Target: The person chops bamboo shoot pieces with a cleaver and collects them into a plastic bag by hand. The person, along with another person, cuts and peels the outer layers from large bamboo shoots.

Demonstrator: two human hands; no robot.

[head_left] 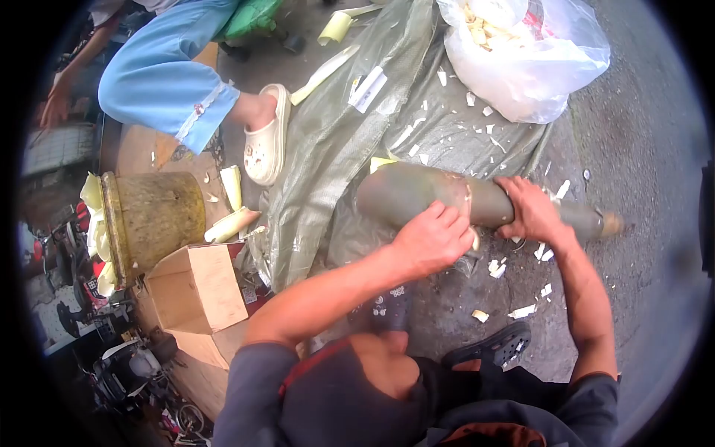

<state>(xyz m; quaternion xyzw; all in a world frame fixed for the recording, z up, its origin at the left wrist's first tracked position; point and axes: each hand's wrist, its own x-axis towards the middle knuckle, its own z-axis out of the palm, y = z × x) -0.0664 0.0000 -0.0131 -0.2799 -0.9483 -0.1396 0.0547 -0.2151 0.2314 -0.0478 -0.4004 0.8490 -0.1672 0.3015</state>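
Observation:
A thick grey-green plant stem [417,195] lies slanting across in front of me. It is wide and rounded at its left end and narrows to a brownish tip at the right, with a pale ring partway along. My right hand [530,211] is wrapped over the stem just right of that ring. Fingers curled, my left hand [436,237] is closed against the stem's near side. What it grips, if anything, is hidden by the fingers; a small pale bit shows beside them. White scraps [497,268] lie on the ground below the stem.
A plastic bag [514,74] of pale pieces stands at the top right. A grey-green tarp [313,216] lies beneath the stem. To the left are a stained bucket [156,220] with yellowish peels and an open cardboard box [216,287]. Another person's clog [264,145] rests nearby.

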